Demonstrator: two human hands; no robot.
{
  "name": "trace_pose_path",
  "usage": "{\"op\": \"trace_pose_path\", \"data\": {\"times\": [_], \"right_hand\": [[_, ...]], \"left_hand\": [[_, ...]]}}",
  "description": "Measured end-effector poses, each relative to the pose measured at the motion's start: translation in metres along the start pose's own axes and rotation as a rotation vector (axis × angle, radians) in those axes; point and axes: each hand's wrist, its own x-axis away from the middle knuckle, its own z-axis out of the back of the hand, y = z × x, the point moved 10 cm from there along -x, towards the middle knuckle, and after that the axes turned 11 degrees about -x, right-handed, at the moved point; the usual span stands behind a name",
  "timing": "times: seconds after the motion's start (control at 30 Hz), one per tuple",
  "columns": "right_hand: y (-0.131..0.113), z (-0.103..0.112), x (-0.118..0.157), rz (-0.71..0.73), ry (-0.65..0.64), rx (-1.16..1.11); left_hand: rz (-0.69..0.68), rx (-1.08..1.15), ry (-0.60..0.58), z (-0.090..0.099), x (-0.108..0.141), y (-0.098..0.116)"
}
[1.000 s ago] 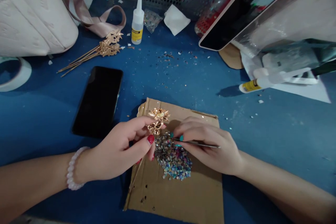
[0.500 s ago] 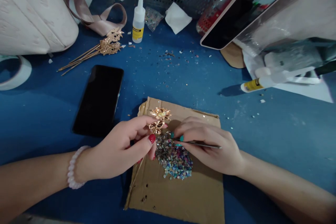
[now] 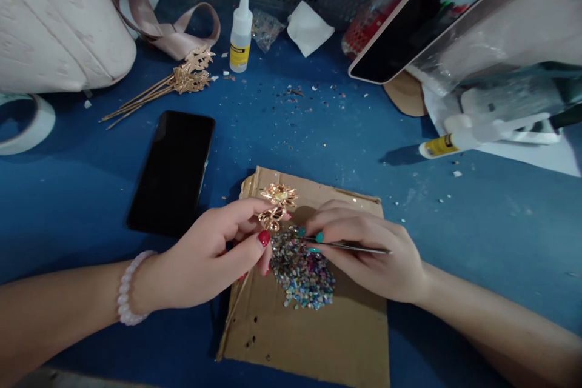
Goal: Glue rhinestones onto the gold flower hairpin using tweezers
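My left hand (image 3: 218,254) pinches a gold hairpin (image 3: 273,218) whose openwork flower head stands up past the fingertips. A pale stone sits in the flower, and the hairpin's thin stem slants down below the hand. My right hand (image 3: 368,248) grips metal tweezers (image 3: 354,247) between thumb and fingers. The tweezers' tips reach the upper part of a pile of small rhinestones (image 3: 307,279), grey on top and blue-green lower down. Whether a stone is between the tips I cannot tell. Under both hands lies a piece of cardboard (image 3: 318,339).
A black phone (image 3: 173,173) lies left of the cardboard. Behind it are several gold hairpins (image 3: 191,77), a glue bottle (image 3: 240,36) standing upright and a white bag (image 3: 63,24). Another glue bottle (image 3: 441,145) lies at the right, below a tablet (image 3: 409,18). A tape roll (image 3: 31,130) is far left.
My right hand with the tweezers has shifted slightly to the right. My left hand holds the hairpin almost exactly as before.
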Motion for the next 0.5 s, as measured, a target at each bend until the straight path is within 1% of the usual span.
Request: {"op": "trace_pose_path", "data": {"times": [0.2,0.37,0.43,0.5], "right_hand": [[0.002,0.005,0.000,-0.030,0.039,-0.028],[0.001,0.010,0.000,-0.038,0.068,-0.095],[-0.005,0.010,0.000,-0.009,0.050,-0.107],[-0.014,0.007,-0.001,0.038,-0.002,-0.099]], "left_hand": [[0.002,-0.004,0.012,0.001,-0.001,0.002],[0.027,-0.037,0.023,0.002,-0.001,-0.002],[0.046,-0.043,0.015,0.001,0.000,-0.004],[0.051,-0.061,0.005,0.001,0.000,-0.005]]}}
